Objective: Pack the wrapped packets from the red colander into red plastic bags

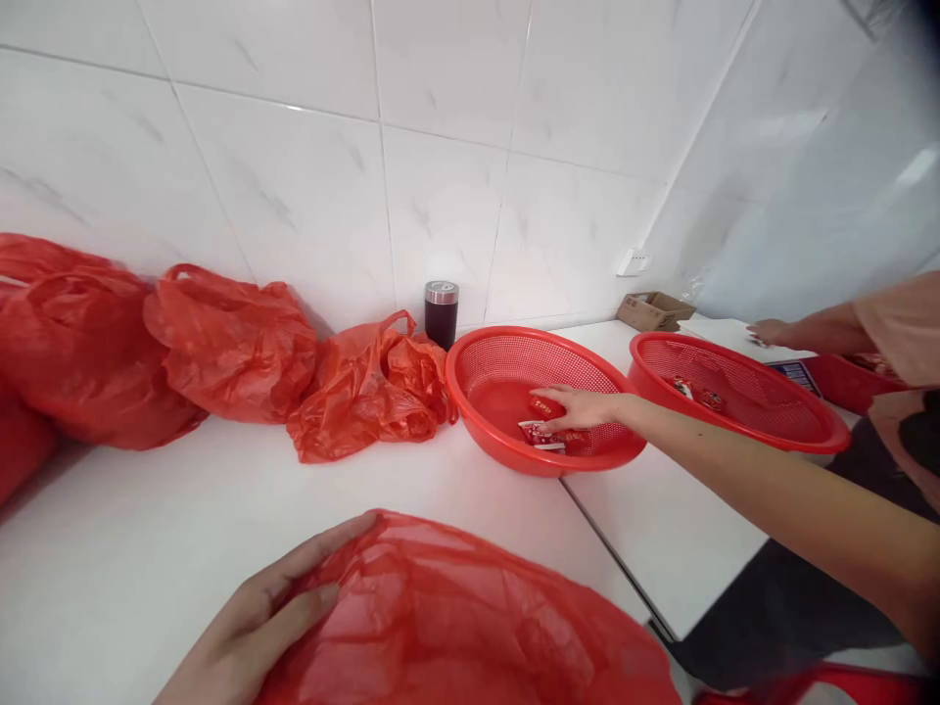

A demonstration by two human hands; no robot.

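My left hand [246,627] pinches the rim of a red plastic bag [470,617] between thumb and fingers at the bottom of the view. Its mouth spreads toward the right, and its inside is hidden. My right arm reaches across to a red mesh basket [485,446]. Inside that basket, my right hand [587,406] has its thumb and forefinger closed about a small red packet [543,404]. A red-and-white packet [540,433] lies just under the hand. More red packets are partly hidden beneath the fingers.
Filled red bags [235,343] line the wall at left. A dark tumbler [442,318] stands behind the basket. To the right are a second red basket [734,431] with packets, a cardboard box [653,311] and a co-worker's arm [815,331]. A seam [617,558] divides the tables.
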